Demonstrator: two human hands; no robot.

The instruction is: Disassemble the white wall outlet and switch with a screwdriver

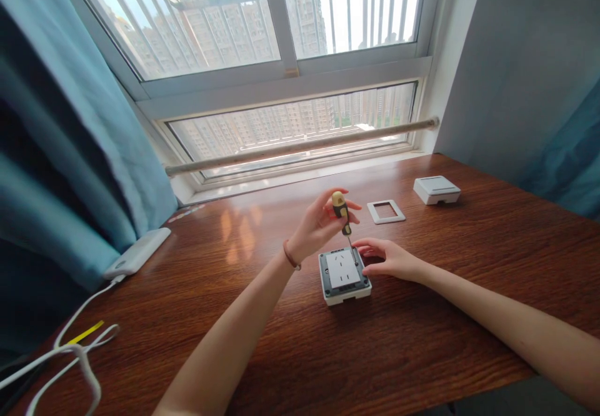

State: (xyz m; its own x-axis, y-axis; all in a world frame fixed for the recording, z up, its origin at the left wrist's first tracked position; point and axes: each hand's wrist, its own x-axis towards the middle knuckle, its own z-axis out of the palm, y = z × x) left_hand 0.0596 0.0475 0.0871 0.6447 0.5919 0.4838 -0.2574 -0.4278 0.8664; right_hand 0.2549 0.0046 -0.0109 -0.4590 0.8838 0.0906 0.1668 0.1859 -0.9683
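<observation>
My left hand (323, 221) grips a screwdriver (341, 210) by its yellow and black handle. The shaft slants down to a screw at the right side of a wall socket (344, 269). That socket has a white face with slots, a dark grey surround and a white box beneath, and it lies face up on the table. Beside its right edge is my right hand (387, 258), fingers bent, thumb and fingertips close to the corner near the screw. Whether those fingertips press on the socket is hard to make out.
A white square cover frame (385, 212) lies behind the socket. Farther right sits a white switch box (436, 189). On the left are a white power strip (138, 253) with its cable and a yellow strip (86, 332). The wooden table (281, 335) reaches the window.
</observation>
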